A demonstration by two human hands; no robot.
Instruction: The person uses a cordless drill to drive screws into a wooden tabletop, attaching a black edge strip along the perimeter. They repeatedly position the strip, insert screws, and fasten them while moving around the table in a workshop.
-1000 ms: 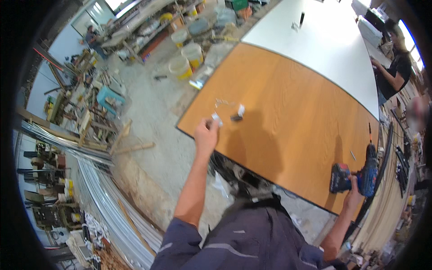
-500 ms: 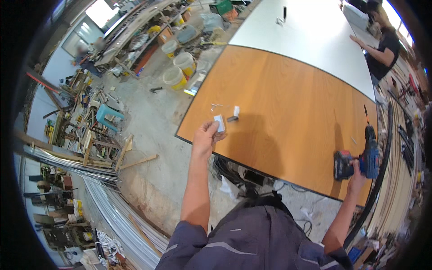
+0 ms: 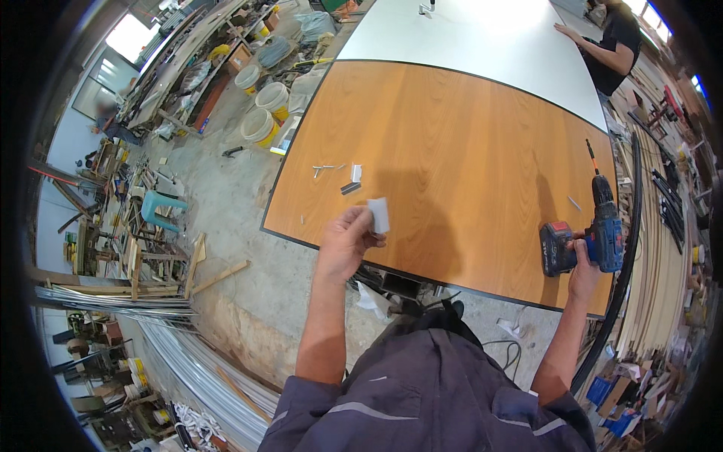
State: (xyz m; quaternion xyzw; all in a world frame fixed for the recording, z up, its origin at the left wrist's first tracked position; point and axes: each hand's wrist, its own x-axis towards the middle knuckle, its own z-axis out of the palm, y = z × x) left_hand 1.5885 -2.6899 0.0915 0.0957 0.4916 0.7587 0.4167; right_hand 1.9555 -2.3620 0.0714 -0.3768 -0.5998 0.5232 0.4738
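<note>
My left hand (image 3: 346, 242) pinches a small flat whitish-grey piece (image 3: 379, 215) above the near edge of a wood-grain panel (image 3: 459, 143). What the piece is I cannot make out. At the right edge of the panel, my right hand (image 3: 582, 277) is wrapped round the handle of a blue and black cordless drill (image 3: 605, 235), whose long bit points away from me. Beyond my left hand lie a small white piece (image 3: 356, 172) and a dark grey piece (image 3: 350, 188). Several thin small parts (image 3: 325, 167) lie beside them. Near the drill rests one thin light pin-like part (image 3: 575, 203).
Behind the wood-grain panel lies a white panel (image 3: 467, 38) with a person (image 3: 614, 56) at its right side. White and yellow buckets (image 3: 260, 126), a blue stool (image 3: 160, 209) and metal lengths (image 3: 196, 361) stand or lie to the left. Long strips (image 3: 655, 279) are on the right.
My left hand has moved right with the whitish-grey piece, away from the loose pieces. The drill stays in my right hand at about the same place over the panel. The whole view has shifted.
</note>
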